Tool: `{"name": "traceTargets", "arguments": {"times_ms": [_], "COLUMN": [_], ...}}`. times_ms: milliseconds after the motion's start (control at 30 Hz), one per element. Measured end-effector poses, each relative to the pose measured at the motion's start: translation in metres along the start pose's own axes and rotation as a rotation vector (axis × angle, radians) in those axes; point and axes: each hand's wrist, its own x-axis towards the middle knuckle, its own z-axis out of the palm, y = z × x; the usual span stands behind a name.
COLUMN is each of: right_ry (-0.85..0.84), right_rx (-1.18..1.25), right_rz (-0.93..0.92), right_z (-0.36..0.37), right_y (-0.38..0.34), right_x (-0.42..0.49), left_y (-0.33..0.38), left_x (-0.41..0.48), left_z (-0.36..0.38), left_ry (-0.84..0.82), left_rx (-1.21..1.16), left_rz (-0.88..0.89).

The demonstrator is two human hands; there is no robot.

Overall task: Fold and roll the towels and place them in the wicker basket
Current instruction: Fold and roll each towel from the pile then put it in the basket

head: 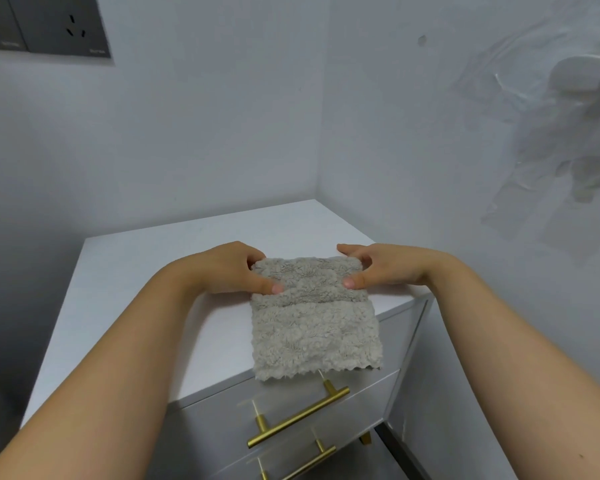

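Left hand (pixel 234 270): forearm enters from lower left; thumb on top of the towel's far fold, fingers curled behind its left edge, pinching it.
Right hand (pixel 378 266): forearm enters from lower right; mirrors this, pinching the right edge.
Surface: white cabinet top (pixel 136 289), centre frame; brass drawer handles (pixel 298 419) below.
Room: pale walls; grey socket plate (pixel 45 26) upper left.
Towel (pixel 314 332): grey, fluffy, centre frame; far end folded over between both hands, near end overhanging the cabinet's front edge.
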Motion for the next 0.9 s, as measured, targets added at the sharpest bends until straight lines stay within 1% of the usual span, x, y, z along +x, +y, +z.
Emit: {"name": "traceTargets", "arguments": {"times_ms": [100,167,267,400,567,667,700,767,833,900], "right_ry": [0.006,0.07,0.135,0.274,0.437,0.478,0.471,0.436,0.396,0.337], "right_rx": [0.047,0.104,0.226,0.339,0.569,0.629,0.634,0.624,0.608,0.723], "right_rz": [-0.013,-0.024,-0.033,-0.057,-0.15,-0.193,-0.195,-0.198,-0.203,-0.185], "right_z": [0.001,0.002,0.005,0.009,0.017,0.02,0.02,0.019,0.013,0.009], "right_y": [0.002,0.004,0.006,0.008,0.004,0.004,0.004,0.005,0.009,0.01], "right_x": [-0.001,0.001,0.004,0.011,0.014,0.015,0.014,0.01,0.008,0.005], "left_y": [-0.003,-0.003,-0.005,-0.002,0.002,0.001,0.0,-0.001,-0.002,-0.004], "left_x": [-0.004,-0.005,-0.002,0.001,0.007,0.01,0.01,0.007,0.002,-0.001], "left_z": [-0.002,0.0,0.003,0.009,0.019,0.021,0.021,0.019,0.015,0.01], "left_ry": [-0.068,-0.041,0.077,0.225,0.514,0.609,0.599,0.508,0.397,0.363], "left_rx": [-0.078,-0.14,-0.189,-0.281,-0.214,-0.191,-0.199,-0.264,-0.427,-0.537], "left_rz": [0.037,0.06,0.068,0.076,0.142,0.194,0.206,0.232,0.24,0.233]}}
